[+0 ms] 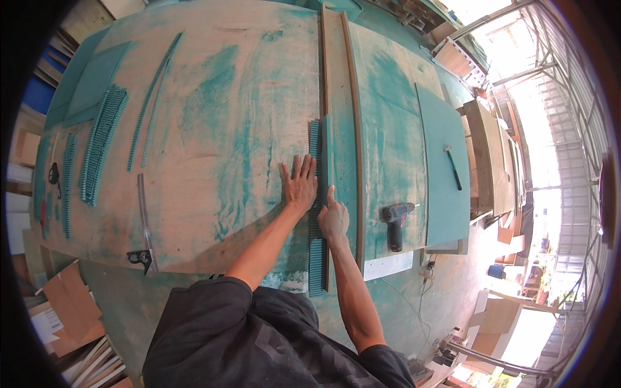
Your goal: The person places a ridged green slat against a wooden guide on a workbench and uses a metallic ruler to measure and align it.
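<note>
A long, narrow ribbed strip [316, 258] lies right of the bench's [194, 136] middle, its near end overhanging, along the left side of a slim teal board [326, 152]. The left hand [301, 189] lies palm down beside it, fingers spread; the right hand [334, 220] extends its index finger far-ward, the others curled, whether pinching anything one cannot tell. The strip looks light, probably bendy along its length, and its thin ribs might snap; two well-spaced holds along its edges seem safest.
</note>
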`<state>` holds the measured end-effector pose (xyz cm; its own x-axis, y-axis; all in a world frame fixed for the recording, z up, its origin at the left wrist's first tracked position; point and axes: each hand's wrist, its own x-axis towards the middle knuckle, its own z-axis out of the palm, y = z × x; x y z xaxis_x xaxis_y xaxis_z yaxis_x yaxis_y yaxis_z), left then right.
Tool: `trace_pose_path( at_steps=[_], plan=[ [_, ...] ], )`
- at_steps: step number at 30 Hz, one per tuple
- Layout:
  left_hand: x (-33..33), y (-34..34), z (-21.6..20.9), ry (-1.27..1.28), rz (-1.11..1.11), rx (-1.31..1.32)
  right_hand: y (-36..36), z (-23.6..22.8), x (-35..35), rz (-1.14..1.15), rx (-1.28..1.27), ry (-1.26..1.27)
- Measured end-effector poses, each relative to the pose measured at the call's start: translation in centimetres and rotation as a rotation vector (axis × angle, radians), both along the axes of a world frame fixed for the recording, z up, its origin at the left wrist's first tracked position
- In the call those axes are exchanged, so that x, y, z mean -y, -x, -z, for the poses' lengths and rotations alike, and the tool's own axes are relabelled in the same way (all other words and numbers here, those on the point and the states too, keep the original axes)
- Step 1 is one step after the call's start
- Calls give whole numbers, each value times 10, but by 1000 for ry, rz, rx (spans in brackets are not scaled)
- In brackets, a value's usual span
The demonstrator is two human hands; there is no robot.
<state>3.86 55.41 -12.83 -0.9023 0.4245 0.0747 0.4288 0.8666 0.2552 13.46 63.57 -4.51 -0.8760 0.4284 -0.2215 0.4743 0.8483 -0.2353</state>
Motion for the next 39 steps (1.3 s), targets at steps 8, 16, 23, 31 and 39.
trace_pose_path(
  at_steps=[8,16,23,31,39],
  plan=[
    [-3,10,4,6,-28,-22,12,0,-2,-8,-25,-2],
    [-4,20,-1,-4,-37,-29,21,0,-4,-34,-56,-37],
    [15,-34,-5,75,63,36,24,-2,-5,6,-34,13],
    [24,-68,-10,80,66,131,23,0,-2,3,-8,1],
    [23,-67,-15,77,62,155,22,-6,-5,-18,-6,-4]
  ],
)
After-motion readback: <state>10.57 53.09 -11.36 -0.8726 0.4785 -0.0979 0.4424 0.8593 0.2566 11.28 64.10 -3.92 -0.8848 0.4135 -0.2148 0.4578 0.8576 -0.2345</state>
